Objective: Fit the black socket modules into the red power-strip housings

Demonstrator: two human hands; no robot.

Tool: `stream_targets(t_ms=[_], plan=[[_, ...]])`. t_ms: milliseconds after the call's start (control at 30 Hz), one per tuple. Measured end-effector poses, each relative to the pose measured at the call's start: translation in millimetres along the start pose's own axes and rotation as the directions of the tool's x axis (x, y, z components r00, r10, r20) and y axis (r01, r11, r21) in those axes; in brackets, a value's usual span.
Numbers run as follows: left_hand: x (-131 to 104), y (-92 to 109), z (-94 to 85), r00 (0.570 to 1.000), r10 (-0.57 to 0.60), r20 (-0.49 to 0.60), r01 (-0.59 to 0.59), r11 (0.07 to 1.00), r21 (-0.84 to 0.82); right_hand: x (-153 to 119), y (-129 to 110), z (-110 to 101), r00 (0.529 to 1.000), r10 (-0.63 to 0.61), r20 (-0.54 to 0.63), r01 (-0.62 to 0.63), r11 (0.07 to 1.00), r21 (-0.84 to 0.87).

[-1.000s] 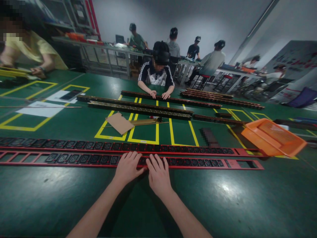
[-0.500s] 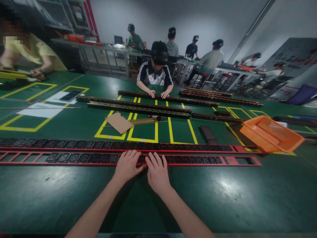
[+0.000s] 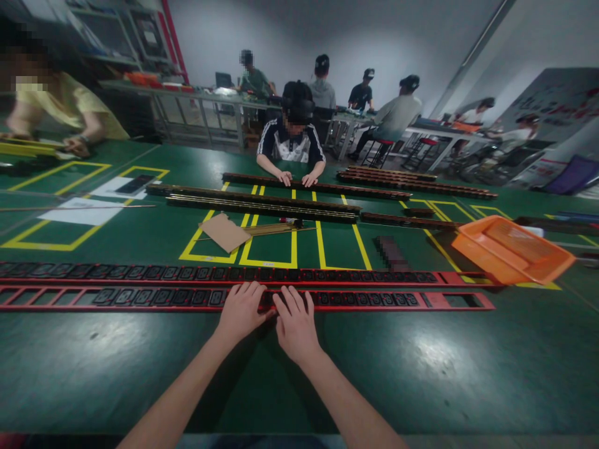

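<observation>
Two long red socket strips lie side by side across the table in front of me. The near red socket strip has a row of black sockets and several vacant frames toward its left end. My left hand bends its fingers over this strip, the thumb along its near edge. Close by on the right, my right hand grips the same strip, fingers across the top and thumb at the near side. A small gap separates the hands. Behind lies the far red socket strip, filled with black sockets along most of its length.
An orange basket sits tilted at the right, by the far strip's end. Cardboard and long dark rails lie farther back. Opposite me, a co-worker has both hands on another rail. Another person works at the left.
The view has shifted very slightly. Both hands stay at nearly the same spot on the near strip, and the strips have not visibly moved.
</observation>
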State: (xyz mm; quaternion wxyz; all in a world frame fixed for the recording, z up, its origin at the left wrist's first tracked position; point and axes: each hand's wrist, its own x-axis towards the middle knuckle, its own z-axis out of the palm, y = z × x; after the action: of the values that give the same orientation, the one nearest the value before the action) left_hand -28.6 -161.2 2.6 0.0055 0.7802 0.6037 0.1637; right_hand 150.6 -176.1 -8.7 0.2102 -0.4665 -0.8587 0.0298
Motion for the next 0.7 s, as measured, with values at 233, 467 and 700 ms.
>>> stream_targets(t_ms=[233, 467, 700], plan=[[8, 29, 8.4, 0.999, 0.02, 0.03, -0.02, 1.0, 0.0, -3, 5, 3, 1.0, -0.011, -0.016, 0.011, 1.0, 0.011], [17, 48, 15.3, 0.999, -0.014, 0.04, 0.015, 1.0, -0.023, -5, 11, 8, 0.996, 0.015, -0.089, -0.017, 1.0, -0.024], [17, 31, 7.2, 0.999, 0.009, 0.046, -0.008, 0.999, -0.043, -8, 14, -5, 1.0, 0.009, -0.025, -0.009, 1.0, 0.002]])
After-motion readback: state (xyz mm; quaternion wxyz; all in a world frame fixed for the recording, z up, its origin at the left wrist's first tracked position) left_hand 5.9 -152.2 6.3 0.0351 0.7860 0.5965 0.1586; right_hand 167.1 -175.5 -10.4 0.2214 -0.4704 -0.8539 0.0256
